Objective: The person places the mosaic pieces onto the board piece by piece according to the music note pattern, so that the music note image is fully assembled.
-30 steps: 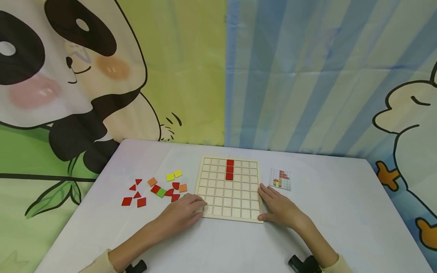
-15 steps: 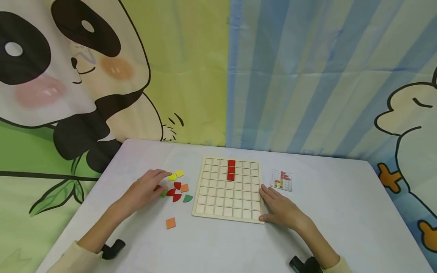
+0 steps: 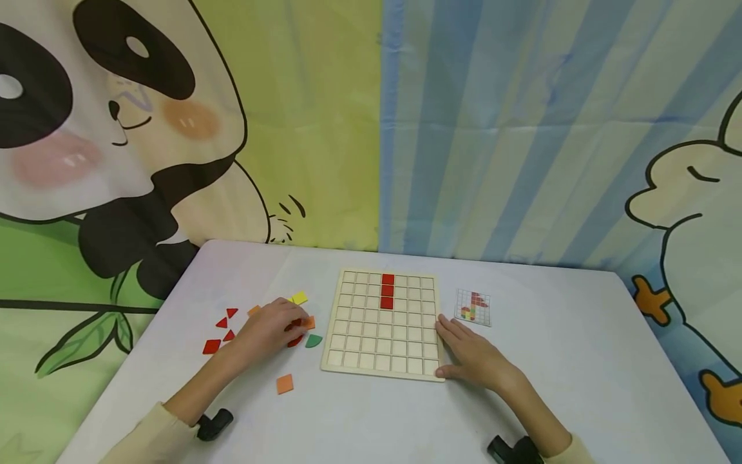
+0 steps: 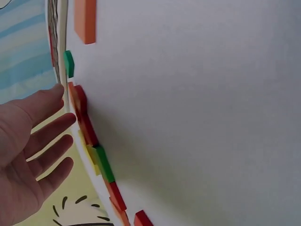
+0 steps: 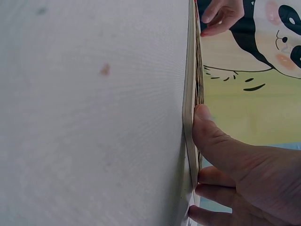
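Tiles [image 3: 313, 341] lie toward the table's left edge [image 3: 139, 367] under my left hand [image 3: 269, 330], hold unclear; my right hand [image 3: 474, 356], thumb spread, touches the board [image 3: 378, 347].

White tabletop [image 3: 377, 425]. Printed backdrop [image 3: 319, 129] beyond far edge: cartoon panda [image 3: 133, 135] at left, green leaf [image 3: 81, 341] below it, blue-striped panel [image 3: 493, 142] right of centre, white cartoon figure [image 3: 701, 270] with orange feet [image 3: 652, 301] farther right.

Free run: worktop [image 3: 371, 422] nearer than the grid board [image 3: 382, 335], orange square [image 3: 285, 384] at its left. Board's right edge obstructed by right fingers [image 5: 218, 194]. Narrow left gap holds green quarter [image 3: 313, 341]; left fingers [image 4: 51, 132] just beyond. Room right of card [image 3: 473, 307].
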`<state>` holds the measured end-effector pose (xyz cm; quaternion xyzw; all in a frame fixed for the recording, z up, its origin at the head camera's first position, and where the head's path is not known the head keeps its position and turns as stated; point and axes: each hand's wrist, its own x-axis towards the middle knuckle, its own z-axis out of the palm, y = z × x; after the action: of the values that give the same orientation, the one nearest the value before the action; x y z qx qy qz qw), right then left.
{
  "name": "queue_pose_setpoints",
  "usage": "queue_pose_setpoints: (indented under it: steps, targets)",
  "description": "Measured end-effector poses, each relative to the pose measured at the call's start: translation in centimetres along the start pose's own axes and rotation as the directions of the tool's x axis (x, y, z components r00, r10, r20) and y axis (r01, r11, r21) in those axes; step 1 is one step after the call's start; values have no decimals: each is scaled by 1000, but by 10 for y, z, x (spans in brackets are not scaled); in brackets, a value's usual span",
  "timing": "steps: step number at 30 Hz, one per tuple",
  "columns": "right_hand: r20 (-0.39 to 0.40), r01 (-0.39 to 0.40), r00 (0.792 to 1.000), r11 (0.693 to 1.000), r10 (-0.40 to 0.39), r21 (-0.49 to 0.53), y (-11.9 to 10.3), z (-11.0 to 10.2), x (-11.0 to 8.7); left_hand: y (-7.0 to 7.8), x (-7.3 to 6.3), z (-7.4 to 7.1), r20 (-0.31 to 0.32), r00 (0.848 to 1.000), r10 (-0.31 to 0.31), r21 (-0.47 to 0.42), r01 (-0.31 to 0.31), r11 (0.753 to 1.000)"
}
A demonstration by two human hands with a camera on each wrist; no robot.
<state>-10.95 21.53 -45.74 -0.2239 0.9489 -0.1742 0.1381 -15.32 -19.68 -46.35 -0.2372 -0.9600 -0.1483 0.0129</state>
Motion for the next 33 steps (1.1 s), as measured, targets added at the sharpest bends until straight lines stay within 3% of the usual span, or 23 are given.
queue_pose_setpoints:
  steps: [10,15,21,28,30,33]
  targets:
    - [0,7,1000,1000,-7,-11,-2,0,1,1,4,9,-5,1000,-14,23,14,1000]
    - [-2,5,1000,1000,-5,-14,0,0,1,6,10,15,-29,1000,10,36,-9,999]
    - [-7,4,1000,1000,-4,-16,2,1,0,35,34,18,-65,982,176,30,-174,984]
    - [-5,13,1000,1000,-13,-5,2,1,-1,79,66,27,-38,927,373,-38,-374,927]
    - [-6,18,1000,1000,-18,-14,2,1,0,86,71,31,-49,915,401,-31,-403,915]
    - [-6,23,1000,999,-23,-28,1,0,0,91,76,37,-58,910,412,-27,-413,910]
